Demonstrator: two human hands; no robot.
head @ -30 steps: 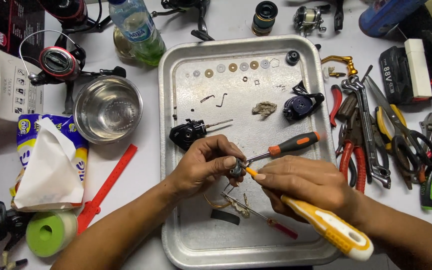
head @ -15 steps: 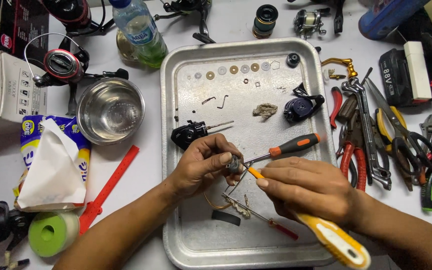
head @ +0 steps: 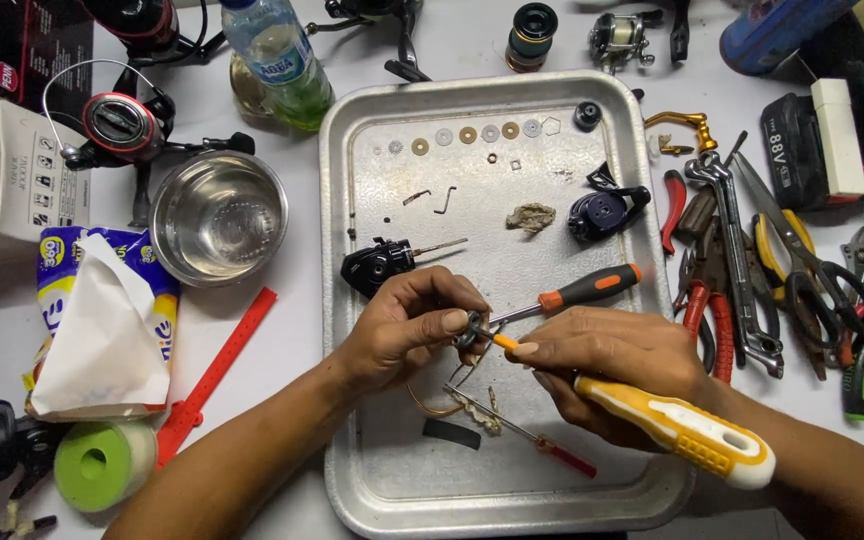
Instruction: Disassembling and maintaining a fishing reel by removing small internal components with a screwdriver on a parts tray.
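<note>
A white tabletop (head: 472, 40) fills the view, evenly and brightly lit, with only soft shadows.

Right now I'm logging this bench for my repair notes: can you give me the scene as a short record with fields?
Left hand: pinches a small round metal part over the tray
Right hand: grips a yellow-handled tool, tip at the part
Tray: row of washers, orange-handled screwdriver, two black reel pieces
Left of tray: steel bowl, tissue pack, green roll
Right of tray: pliers, wrench
</note>
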